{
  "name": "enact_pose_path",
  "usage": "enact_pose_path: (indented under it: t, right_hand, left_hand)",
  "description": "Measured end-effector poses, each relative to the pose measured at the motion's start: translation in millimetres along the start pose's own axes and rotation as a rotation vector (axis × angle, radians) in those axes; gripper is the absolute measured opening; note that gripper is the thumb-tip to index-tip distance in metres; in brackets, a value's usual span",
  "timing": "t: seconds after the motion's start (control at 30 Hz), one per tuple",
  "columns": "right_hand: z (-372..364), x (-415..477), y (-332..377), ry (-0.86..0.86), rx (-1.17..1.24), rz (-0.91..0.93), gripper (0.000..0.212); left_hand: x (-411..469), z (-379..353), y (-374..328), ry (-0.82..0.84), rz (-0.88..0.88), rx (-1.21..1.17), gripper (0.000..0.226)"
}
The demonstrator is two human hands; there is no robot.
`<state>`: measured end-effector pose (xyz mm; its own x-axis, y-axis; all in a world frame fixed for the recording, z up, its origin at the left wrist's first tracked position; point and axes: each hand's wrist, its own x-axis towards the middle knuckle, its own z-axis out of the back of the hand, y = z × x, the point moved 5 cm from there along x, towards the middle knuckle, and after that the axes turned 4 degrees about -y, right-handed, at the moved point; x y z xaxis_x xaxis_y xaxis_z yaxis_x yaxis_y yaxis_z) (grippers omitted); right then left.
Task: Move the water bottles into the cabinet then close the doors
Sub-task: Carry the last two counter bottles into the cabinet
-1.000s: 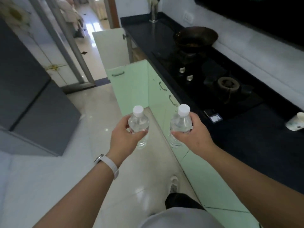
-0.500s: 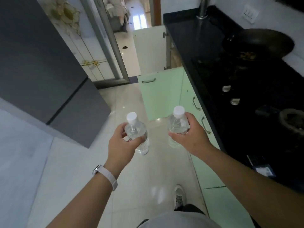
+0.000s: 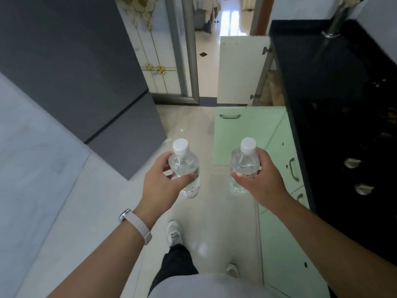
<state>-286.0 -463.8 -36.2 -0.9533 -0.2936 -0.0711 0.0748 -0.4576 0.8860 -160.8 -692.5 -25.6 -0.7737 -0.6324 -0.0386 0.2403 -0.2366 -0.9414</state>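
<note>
Clear plastic at mid-frame: my left hand point(image 3: 160, 183) curls round the left bottle point(image 3: 184, 168), my right hand point(image 3: 261, 181) round the right bottle point(image 3: 243, 166), both upright above the floor point(image 3: 214, 211). Farther up, right of centre, the green cabinet door point(image 3: 247, 134) stands open, a white door point(image 3: 240, 69) beyond it

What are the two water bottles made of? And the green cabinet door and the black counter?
The left-hand bottle and right-hand bottle: clear, thin plastic, probably, since the floor shows through; white caps look like matte plastic. The green cabinet door: smooth painted or laminated board, unclear which, with a metal-looking handle. The black counter: glossy, mirror-like reflections, maybe polished stone.
</note>
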Motion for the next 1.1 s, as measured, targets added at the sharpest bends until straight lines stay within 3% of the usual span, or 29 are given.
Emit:
enact_pose_path:
  t: [0.33,0.57,0.83,1.1]
  right_hand:
    - [-92,119,54,-0.045,-0.113,0.007,0.064]
    - [-146,206,93,-0.126,-0.092,-0.068,0.053]
    - [-166,275,105,-0.157,-0.035,-0.149,0.060]
    - [-176,390,74,-0.161,0.102,-0.192,0.052]
  left_hand:
    - [166,49,21,0.107,-0.021,-0.021,0.051]
    - [291,76,16,0.158,-0.098,-0.021,0.051]
    - [384,58,22,0.213,-0.100,-0.031,0.052]
    - [475,12,24,0.140,-0.032,0.008,0.052]
